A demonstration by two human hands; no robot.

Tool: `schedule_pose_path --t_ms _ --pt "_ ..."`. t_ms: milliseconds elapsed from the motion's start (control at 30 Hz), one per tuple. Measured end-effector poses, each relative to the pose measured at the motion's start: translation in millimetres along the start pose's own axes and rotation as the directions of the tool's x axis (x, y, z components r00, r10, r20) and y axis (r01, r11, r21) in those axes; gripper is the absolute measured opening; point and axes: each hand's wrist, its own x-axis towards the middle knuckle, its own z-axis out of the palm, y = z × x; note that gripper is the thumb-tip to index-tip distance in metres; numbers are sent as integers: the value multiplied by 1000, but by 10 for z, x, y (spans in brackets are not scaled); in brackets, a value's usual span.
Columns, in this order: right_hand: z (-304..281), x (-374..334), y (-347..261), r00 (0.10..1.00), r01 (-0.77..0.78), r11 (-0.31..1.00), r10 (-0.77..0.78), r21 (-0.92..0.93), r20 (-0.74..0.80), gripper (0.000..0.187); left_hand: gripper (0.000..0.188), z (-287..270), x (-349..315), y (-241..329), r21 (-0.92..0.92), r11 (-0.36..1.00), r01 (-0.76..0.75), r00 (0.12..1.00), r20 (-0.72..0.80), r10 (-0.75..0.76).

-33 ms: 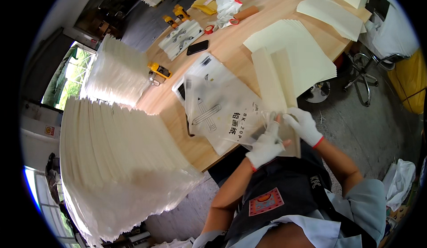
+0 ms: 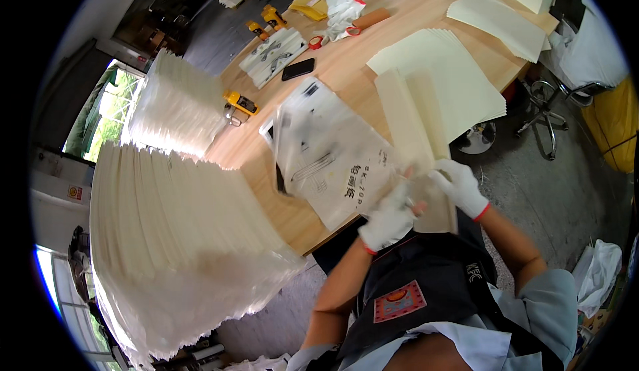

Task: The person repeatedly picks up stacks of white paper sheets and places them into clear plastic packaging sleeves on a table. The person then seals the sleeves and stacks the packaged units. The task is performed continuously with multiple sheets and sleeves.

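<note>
A clear plastic bag (image 2: 336, 154) with dark printing lies over similar bags at the table's front edge. My left hand (image 2: 389, 221), in a white glove with bare fingertips, grips the bag's near right end; it is smeared by motion. Beside it a curled stack of cream paper (image 2: 403, 114) runs from the table down to my lap. My right hand (image 2: 462, 188), gloved likewise, is closed on that stack's right edge. Partly under the stack's far end, a fan of cream sheets (image 2: 459, 84) lies flat. How far the stack reaches into the bag cannot be made out.
Tall plastic-wrapped paper piles (image 2: 180, 224) stand left of the table (image 2: 266, 171). A phone (image 2: 297, 70), a yellow-capped bottle (image 2: 241, 102), printed packs (image 2: 273, 56) and red tape rolls (image 2: 316, 42) lie farther back. A wheeled stool (image 2: 542, 111) stands at the right.
My left hand has moved slightly left, and the bag's upper layer has shifted and wrinkled. My right hand keeps its hold on the paper, nearly in place.
</note>
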Motion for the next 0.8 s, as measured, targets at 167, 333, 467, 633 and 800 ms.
schedule_pose_path --t_ms 167,333,467,633,800 --pt "-509 17 -614 946 322 910 -296 -262 135 10 52 -1209 -165 329 -662 714 -226 856 -484 -178" --pt "-499 212 -912 702 707 555 -625 -438 341 7 51 -1710 -430 864 -450 847 -283 849 -528 3" --pt "-283 287 -982 756 652 513 -386 -558 528 11 48 -1349 -520 892 -217 975 -55 900 -434 -45" --pt "-446 304 -740 824 465 816 -256 -344 505 15 46 -1419 -769 562 -432 868 -243 767 -634 -101" --pt "-530 85 -765 853 461 872 -386 -162 352 12 52 -1601 -631 491 -680 612 -403 794 -592 -135"
